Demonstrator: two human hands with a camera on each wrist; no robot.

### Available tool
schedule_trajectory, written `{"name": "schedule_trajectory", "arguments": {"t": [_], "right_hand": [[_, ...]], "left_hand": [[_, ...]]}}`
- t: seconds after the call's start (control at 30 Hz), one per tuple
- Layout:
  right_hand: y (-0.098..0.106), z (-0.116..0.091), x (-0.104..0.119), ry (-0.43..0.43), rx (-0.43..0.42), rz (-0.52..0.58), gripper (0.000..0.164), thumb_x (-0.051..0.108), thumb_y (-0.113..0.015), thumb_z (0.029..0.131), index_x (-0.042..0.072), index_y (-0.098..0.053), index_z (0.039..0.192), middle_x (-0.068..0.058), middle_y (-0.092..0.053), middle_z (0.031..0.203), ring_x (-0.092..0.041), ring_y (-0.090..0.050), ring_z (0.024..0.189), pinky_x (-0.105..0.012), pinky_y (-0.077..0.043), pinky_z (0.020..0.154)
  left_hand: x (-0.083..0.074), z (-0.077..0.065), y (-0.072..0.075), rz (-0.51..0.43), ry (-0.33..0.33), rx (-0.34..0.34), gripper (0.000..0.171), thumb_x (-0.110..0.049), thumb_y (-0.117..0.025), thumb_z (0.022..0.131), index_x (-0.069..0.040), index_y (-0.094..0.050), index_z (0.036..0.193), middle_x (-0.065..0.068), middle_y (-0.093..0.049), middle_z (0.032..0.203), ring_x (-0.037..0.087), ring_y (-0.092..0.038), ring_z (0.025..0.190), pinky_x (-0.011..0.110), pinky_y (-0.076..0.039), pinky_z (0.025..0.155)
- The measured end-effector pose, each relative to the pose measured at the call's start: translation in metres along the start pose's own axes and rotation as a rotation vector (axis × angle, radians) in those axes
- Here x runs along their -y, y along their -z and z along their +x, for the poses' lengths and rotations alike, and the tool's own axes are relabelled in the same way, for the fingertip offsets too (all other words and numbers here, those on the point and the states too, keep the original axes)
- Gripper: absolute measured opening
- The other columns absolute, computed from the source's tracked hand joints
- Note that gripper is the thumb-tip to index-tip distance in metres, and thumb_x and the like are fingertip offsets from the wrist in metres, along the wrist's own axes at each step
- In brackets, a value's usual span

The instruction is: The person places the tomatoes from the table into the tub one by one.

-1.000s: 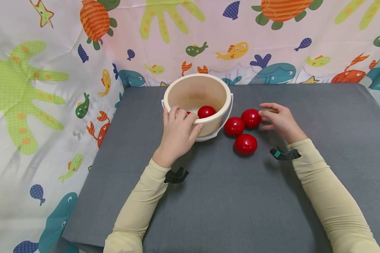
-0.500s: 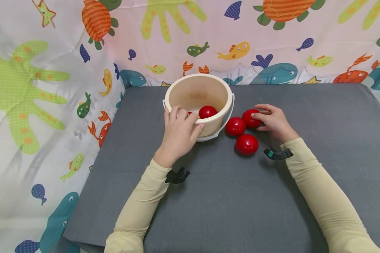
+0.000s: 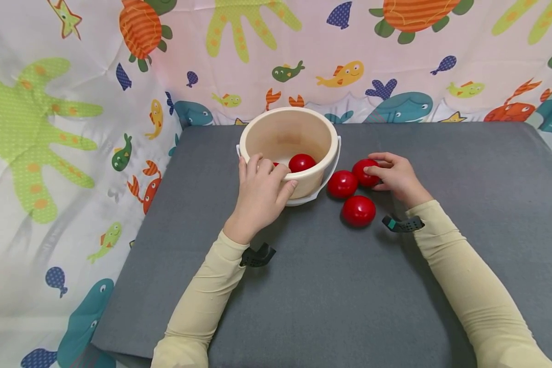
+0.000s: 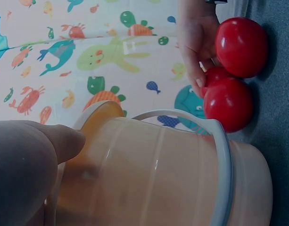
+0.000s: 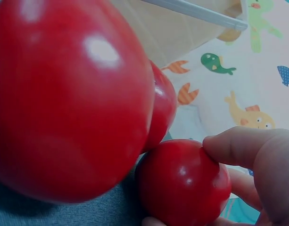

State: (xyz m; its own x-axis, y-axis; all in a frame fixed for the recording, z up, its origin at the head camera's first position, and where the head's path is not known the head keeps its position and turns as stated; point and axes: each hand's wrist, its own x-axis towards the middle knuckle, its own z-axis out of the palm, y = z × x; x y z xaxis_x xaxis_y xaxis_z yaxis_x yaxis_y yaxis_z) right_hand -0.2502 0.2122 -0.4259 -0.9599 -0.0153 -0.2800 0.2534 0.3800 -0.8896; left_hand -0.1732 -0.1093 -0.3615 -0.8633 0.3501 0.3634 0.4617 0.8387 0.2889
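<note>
A cream bucket (image 3: 310,185) with a pale handle (image 4: 223,165) stands upright at the back of the table. My left hand (image 3: 259,194) grips its near rim, fingers over the edge and thumb outside. Inside lies a glossy red ball (image 3: 301,163); a second one is mostly hidden behind the fingers. To the right of the bucket, my right hand (image 3: 397,176) holds a red ball (image 5: 182,181) between thumb and fingers, low at the table. Close beside it are two more red balls, one nearer the bucket (image 3: 342,184) and one nearer the front (image 3: 358,210).
The grey table (image 3: 331,286) extends in front of and around the bucket. A curtain (image 3: 248,82) printed with sea animals hangs behind the table and along its left side. A black band (image 3: 402,224) sits at each wrist.
My right hand has moved left onto the farthest red ball, and its thumb and fingers have closed around it. The left hand stays on the bucket rim.
</note>
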Motion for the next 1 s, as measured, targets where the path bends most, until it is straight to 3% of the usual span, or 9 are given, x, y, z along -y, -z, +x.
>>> {"name": "schedule_trajectory", "arguments": {"t": [0.73, 1.0], "right_hand": [[0.002, -0.001, 0.0, 0.0, -0.006, -0.005, 0.059, 0.028, -0.059, 0.102, 0.008, -0.04, 0.154, -0.025, -0.043, 0.152, -0.031, -0.055, 0.115, -0.026, -0.061, 0.074], [0.012, -0.006, 0.017, 0.034, -0.014, -0.005, 0.059, 0.029, -0.059, 0.102, 0.008, -0.041, 0.154, -0.023, -0.044, 0.151, -0.024, -0.057, 0.109, -0.027, -0.062, 0.076]], "left_hand": [[0.0, 0.0, -0.001, -0.005, -0.005, -0.006, 0.026, -0.031, -0.062, 0.099, -0.01, -0.068, 0.114, 0.015, -0.062, 0.111, 0.037, -0.04, 0.134, 0.071, -0.013, 0.119], [0.0, 0.0, -0.001, 0.003, -0.009, -0.012, 0.025, -0.031, -0.061, 0.1, -0.01, -0.068, 0.113, 0.015, -0.061, 0.11, 0.037, -0.041, 0.133, 0.071, -0.014, 0.119]]}}
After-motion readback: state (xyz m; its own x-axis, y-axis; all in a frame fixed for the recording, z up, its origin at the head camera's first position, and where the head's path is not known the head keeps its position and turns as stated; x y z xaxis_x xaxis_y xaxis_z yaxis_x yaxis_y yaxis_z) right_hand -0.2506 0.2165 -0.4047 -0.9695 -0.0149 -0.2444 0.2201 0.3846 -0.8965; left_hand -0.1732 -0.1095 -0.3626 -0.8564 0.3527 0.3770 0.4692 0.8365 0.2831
